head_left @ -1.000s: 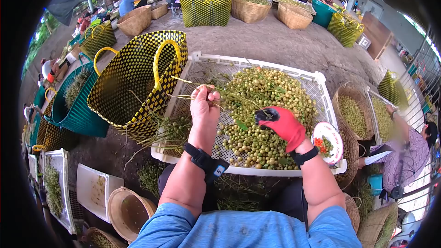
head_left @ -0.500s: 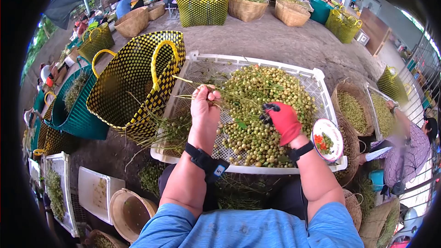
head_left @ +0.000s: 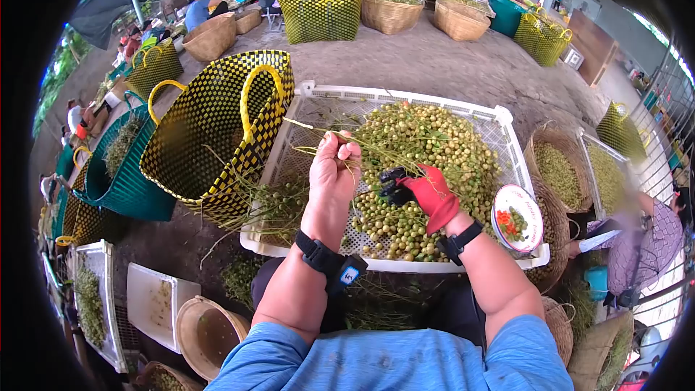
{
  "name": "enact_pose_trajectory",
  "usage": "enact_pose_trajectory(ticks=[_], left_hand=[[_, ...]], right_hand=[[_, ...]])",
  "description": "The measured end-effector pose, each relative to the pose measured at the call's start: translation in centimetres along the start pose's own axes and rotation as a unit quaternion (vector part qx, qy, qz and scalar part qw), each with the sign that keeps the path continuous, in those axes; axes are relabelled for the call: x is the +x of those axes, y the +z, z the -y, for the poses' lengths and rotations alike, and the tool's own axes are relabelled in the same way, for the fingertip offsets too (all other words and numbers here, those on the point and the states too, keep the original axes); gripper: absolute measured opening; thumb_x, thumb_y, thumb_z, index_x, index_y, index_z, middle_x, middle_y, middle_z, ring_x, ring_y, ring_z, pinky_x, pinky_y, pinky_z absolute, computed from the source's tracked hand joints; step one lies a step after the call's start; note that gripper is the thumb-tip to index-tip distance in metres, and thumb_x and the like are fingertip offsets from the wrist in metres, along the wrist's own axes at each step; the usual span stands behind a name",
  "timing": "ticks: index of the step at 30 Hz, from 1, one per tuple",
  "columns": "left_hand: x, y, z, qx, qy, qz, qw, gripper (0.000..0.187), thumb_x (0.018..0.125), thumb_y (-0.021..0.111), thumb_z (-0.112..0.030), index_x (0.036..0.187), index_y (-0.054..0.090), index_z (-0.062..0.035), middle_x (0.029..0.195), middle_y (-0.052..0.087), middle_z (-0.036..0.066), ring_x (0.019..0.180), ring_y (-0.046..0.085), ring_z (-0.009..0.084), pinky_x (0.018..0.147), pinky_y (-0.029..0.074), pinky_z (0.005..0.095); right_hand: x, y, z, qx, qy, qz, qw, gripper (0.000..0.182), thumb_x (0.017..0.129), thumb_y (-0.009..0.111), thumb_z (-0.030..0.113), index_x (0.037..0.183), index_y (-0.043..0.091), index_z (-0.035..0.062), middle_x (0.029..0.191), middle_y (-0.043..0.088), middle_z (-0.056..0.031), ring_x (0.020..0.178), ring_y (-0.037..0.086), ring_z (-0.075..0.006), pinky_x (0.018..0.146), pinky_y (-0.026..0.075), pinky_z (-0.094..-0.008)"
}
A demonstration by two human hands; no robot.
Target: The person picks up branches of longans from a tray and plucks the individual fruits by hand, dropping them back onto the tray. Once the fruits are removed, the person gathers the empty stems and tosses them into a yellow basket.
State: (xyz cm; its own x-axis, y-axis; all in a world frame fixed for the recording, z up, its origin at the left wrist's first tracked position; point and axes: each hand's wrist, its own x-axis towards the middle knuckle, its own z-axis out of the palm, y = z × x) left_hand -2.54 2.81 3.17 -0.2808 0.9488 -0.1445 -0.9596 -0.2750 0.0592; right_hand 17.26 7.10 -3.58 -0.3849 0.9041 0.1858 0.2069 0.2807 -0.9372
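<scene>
My left hand (head_left: 334, 166), bare with a dark wrist strap, is closed in a pinch on a bunch of thin green stems (head_left: 384, 152). The stems stick out past the fingers on both sides and stretch right over the pile of small round yellow-green fruits (head_left: 427, 130). My right hand (head_left: 427, 195) wears a red glove with black fingertips. Its fingers reach left, somewhat apart, low over the fruits and just under the stems; nothing shows clearly between them. The pile lies in a white perforated tray (head_left: 362, 266). Loose stripped stems (head_left: 279, 203) lie at the tray's left side.
A yellow-and-black woven basket (head_left: 195, 130) stands against the tray's left side. A small bowl (head_left: 503, 235) with red and green bits sits on its right corner. Wicker baskets (head_left: 557, 174) of fruit and a seated person (head_left: 644, 246) are on the right.
My right hand has moved left toward my left hand, its fingers stretching out from a more curled pose. My left hand has shifted slightly right, still holding the stems.
</scene>
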Motion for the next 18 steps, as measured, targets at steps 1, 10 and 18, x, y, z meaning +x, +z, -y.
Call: enact_pose_trajectory(ticks=[1, 10, 18], left_hand=[[0.0, 0.0, -0.2, -0.004, -0.002, -0.002, 1.0, 0.011, 0.094, 0.054, -0.008, 0.095, 0.05, 0.0022, 0.088, 0.057, 0.017, 0.057, 0.042, 0.0144, 0.055, 0.044, 0.0245], [0.2, -1.5, 0.1, 0.05, 0.006, 0.024, 0.998, 0.01, 0.094, 0.054, -0.007, 0.093, 0.05, 0.0012, 0.088, 0.057, 0.015, 0.059, 0.043, 0.0147, 0.056, 0.044, 0.0248], [-0.1, -1.5, 0.5, 0.012, -0.031, 0.018, 0.999, 0.014, 0.094, 0.055, -0.011, 0.096, 0.049, 0.0019, 0.088, 0.056, 0.016, 0.059, 0.042, 0.0147, 0.054, 0.043, 0.0235]], right_hand=[[0.0, -0.1, -0.3, -0.069, -0.018, -0.026, 0.997, 0.039, 0.078, 0.071, 0.017, 0.108, 0.062, -0.0059, 0.093, 0.068, -0.0204, 0.085, 0.067, -0.0278, 0.077, 0.052, -0.0339], [-1.6, -2.3, 3.3, 0.023, -0.054, 0.045, 0.997, 0.076, 0.075, 0.08, 0.016, 0.139, 0.04, 0.0035, 0.127, 0.057, -0.0103, 0.112, 0.055, -0.014, 0.093, 0.046, -0.0291], [-1.9, -1.3, 1.6, 0.131, -0.015, -0.023, 0.991, 0.03, 0.082, 0.07, 0.007, 0.11, 0.062, -0.0005, 0.092, 0.07, -0.0071, 0.079, 0.066, -0.0149, 0.074, 0.052, -0.0293]])
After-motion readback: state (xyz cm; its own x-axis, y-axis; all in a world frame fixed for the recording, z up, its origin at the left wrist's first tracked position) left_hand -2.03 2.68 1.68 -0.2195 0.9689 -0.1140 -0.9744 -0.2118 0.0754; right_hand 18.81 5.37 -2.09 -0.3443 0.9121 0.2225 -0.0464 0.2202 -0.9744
